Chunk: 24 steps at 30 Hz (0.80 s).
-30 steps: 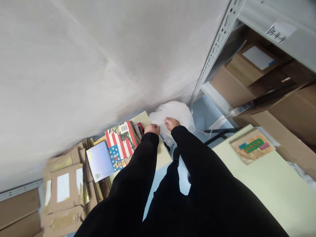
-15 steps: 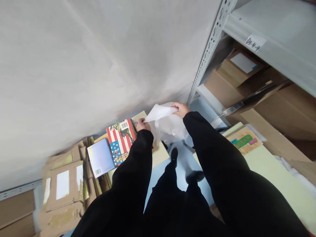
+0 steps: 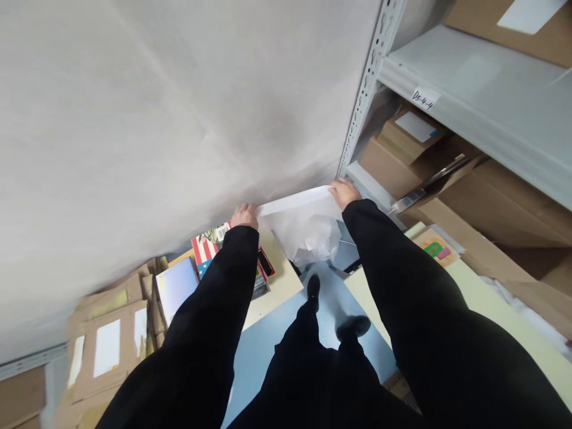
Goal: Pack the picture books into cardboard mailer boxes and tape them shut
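A thin, translucent white plastic bag [image 3: 300, 223] is stretched between my hands, its top edge pulled nearly straight. My left hand [image 3: 245, 215] is closed on the edge's left end, above the books. The other end is pinched in my right hand [image 3: 344, 192], close to the shelf post. Below the edge the plastic hangs down into a crumpled bunch over the gap between two pale tabletops. A book with a flag-patterned cover [image 3: 206, 245] is partly covered by my left forearm. Beside it lies a pale blue-violet book [image 3: 176, 285].
Cardboard packages [image 3: 107, 339] are piled at the left. A pale yellow tabletop [image 3: 485, 298] at the right carries a colourful book [image 3: 435, 247]. Grey metal shelving [image 3: 473, 101] with cardboard boxes [image 3: 397, 170] rises at the right. Ahead stands a pale wall [image 3: 187, 107].
My hands have moved apart, the left one leftward and the right one slightly rightward. The bag's edge, slack and folded before, is now spread wide.
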Available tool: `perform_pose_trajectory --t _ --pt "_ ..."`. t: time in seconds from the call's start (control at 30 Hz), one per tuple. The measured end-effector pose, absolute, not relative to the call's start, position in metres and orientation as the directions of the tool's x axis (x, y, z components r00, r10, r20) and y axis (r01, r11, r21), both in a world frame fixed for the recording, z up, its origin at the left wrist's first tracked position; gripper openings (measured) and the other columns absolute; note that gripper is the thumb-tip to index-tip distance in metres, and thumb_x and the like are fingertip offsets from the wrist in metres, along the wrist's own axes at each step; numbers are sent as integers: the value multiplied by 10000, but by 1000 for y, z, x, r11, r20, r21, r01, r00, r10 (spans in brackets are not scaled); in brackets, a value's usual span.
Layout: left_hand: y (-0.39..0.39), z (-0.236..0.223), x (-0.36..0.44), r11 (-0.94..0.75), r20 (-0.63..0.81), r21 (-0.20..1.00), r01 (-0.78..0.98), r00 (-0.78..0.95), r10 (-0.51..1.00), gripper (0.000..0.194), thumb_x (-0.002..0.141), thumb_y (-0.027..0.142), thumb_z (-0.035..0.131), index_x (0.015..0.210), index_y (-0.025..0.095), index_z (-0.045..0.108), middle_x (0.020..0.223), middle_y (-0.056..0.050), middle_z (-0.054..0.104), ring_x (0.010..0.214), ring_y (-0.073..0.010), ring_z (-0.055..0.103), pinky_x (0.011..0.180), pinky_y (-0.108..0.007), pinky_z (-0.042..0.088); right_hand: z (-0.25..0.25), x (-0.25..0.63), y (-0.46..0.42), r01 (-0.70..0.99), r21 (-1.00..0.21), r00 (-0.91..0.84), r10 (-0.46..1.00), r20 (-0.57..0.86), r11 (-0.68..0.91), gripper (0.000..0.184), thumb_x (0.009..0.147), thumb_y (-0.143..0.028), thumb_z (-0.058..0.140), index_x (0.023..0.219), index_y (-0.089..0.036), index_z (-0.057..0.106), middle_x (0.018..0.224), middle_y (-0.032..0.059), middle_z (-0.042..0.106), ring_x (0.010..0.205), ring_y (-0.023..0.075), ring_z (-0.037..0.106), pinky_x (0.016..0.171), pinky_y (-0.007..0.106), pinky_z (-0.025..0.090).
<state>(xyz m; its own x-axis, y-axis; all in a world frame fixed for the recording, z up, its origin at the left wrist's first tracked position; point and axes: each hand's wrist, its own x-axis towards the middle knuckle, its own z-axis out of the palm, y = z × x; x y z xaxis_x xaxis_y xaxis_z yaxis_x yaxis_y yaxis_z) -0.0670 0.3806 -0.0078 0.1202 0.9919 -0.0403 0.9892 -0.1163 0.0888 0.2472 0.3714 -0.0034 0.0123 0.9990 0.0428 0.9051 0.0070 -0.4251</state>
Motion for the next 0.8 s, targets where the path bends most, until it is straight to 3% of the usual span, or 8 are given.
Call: perform_pose_trajectory --t 0.1,0.2,0.33,0.4,0.47,0.63,0.73,0.8 --pt "391 0 -82 -55 44 137 989 50 998 351 699 60 469 1008 195 568 995 -68 591 960 -212 533 824 -290 408 6 257 368 885 -465 64 996 59 -30 294 854 -339 383 989 -152 566 976 97 584 895 221 531 778 337 391" --pt "402 21 -95 12 108 265 964 -42 993 365 723 112 477 1082 174 503 973 -47 618 884 -187 572 795 -284 436 23 268 358 862 -500 -20 992 122 79 459 758 -387 534 1141 -142 468 1086 106 541 970 239 514 809 354 394" --pt "415 64 -101 -85 39 275 958 77 996 219 715 264 555 915 178 576 830 -52 636 791 -205 597 758 -320 463 57 296 321 851 -506 -45 980 192 139 483 668 -261 619 1119 -161 475 1105 104 531 987 243 510 809 356 400" --pt "420 85 -94 -188 38 321 928 186 982 174 676 274 595 835 203 593 749 -32 631 754 -209 601 743 -333 472 75 317 287 834 -546 35 981 191 76 373 652 -226 620 1010 -171 534 1002 84 580 915 229 535 772 337 411" --pt "426 98 -76 -247 49 509 824 259 965 172 626 293 632 778 222 595 746 -8 631 708 -178 597 703 -316 489 89 342 242 769 -639 148 980 133 -29 311 623 -254 647 912 -170 565 865 51 611 803 204 557 704 312 426" --pt "422 94 23 -127 -64 870 476 364 929 296 516 270 677 782 191 577 585 48 559 478 -89 498 543 -258 478 94 397 87 290 -925 460 883 -90 -245 307 591 -422 663 738 -170 568 750 28 629 620 157 563 579 279 437" --pt "389 73 104 -34 -207 928 370 592 779 260 599 347 613 797 187 557 567 42 554 481 -112 529 515 -255 472 78 405 -12 170 -944 699 710 -87 -283 304 646 -466 610 755 -183 583 760 34 639 711 175 583 673 304 449" --pt "353 55 154 -207 -240 851 483 708 664 242 659 341 568 827 168 564 638 3 606 585 -149 585 575 -261 477 60 397 -68 94 -915 810 565 -159 -392 296 698 -467 552 779 -185 584 749 41 641 740 179 587 708 314 447"
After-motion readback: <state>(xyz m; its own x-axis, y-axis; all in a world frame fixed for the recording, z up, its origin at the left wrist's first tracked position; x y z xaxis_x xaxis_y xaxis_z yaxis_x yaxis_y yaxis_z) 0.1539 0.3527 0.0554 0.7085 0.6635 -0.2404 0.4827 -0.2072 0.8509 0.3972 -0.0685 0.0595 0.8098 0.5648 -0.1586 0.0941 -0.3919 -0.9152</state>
